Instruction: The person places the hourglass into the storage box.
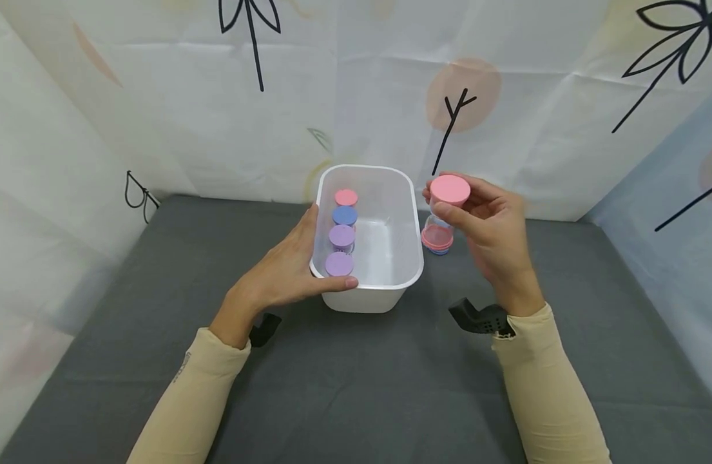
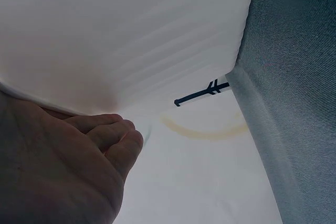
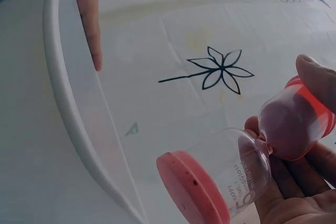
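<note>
My right hand [image 1: 491, 225] holds a sand timer [image 3: 197, 187] by its clear glass and pink-capped end, to the right of a white plastic tub [image 1: 370, 299]. Pink sand fills the bulb [image 3: 291, 124] nearer the palm, while the other bulb looks clear and has printed lettering. In the head view one pink cap [image 1: 450, 189] faces up; a blue edge shows beneath the lower end. My left hand [image 1: 283, 267] lies along the tub's left side, fingers straight against its outer wall and thumb across the near rim. Its fingers [image 2: 123, 150] show beside the wall in the left wrist view.
Inside the tub, along its left wall, several capped timers stand in a row: pink [image 1: 346, 197], blue [image 1: 345, 214] and purple [image 1: 341, 236]. A dark grey cloth [image 1: 361, 386] covers the table. Printed white fabric [image 1: 379, 103] hangs behind and at both sides.
</note>
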Demonstrator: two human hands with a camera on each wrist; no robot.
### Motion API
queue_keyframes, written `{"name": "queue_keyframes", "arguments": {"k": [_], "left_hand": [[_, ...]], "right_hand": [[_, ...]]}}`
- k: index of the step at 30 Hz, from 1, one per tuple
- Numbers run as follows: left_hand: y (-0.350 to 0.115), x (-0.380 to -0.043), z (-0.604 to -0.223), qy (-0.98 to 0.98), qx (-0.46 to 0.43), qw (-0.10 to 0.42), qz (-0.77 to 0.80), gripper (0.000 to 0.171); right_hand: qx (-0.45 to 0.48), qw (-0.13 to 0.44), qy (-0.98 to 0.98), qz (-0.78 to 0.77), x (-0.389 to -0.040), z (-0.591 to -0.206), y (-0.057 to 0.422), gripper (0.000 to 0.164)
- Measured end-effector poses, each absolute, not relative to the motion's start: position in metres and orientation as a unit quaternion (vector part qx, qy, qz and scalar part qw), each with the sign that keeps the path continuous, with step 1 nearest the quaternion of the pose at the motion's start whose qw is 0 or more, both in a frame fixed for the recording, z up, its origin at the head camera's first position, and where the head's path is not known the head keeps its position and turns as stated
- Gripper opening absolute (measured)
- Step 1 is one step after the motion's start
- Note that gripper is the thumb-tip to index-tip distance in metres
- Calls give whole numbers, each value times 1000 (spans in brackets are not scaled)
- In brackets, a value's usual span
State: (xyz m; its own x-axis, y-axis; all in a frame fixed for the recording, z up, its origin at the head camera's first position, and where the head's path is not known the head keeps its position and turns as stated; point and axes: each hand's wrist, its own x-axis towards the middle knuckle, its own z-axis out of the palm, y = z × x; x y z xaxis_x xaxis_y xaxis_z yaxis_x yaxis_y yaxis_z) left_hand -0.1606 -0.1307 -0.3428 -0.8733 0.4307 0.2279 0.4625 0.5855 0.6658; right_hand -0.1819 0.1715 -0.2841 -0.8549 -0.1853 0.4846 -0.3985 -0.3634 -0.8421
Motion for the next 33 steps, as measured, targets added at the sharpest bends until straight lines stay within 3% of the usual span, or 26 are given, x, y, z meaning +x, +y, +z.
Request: {"name": "queue_keyframes", "arguments": {"k": [13,33], "left_hand": [[-130,-161,-343,-883,-249,12,-398,122],[-130,-162,-343,-884,-248,11,-396,123]], "right_hand": [[275,-13,-716,642,-226,-289,152,39],[287,-34,-783,551,-256,-302,128,43]]}}
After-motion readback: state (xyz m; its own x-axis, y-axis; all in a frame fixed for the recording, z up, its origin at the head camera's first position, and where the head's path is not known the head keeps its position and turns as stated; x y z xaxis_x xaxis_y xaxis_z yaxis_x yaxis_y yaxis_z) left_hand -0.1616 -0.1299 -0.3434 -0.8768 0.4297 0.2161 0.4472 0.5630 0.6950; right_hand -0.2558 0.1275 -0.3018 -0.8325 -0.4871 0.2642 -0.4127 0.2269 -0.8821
